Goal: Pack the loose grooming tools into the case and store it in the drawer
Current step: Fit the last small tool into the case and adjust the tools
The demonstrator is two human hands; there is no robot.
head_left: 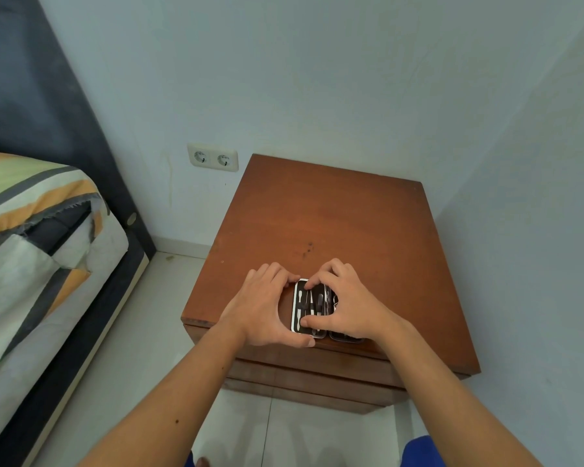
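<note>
A small black grooming case (309, 306) with a silver rim lies open near the front edge of the brown wooden nightstand (351, 224). Metal tools sit in loops on its left half; the right half is mostly hidden under my fingers. My left hand (267, 305) cups the case's left side, thumb along its near edge. My right hand (348, 305) grips the right half, fingertips at the far corner and thumb pressed on the tools. The closed drawer fronts (311, 375) show below the top.
A bed (31, 251) with a striped sheet and dark headboard stands to the left. A double wall socket (213, 158) is on the wall behind. White tiled floor (149, 332) lies between bed and nightstand. A wall runs close on the right.
</note>
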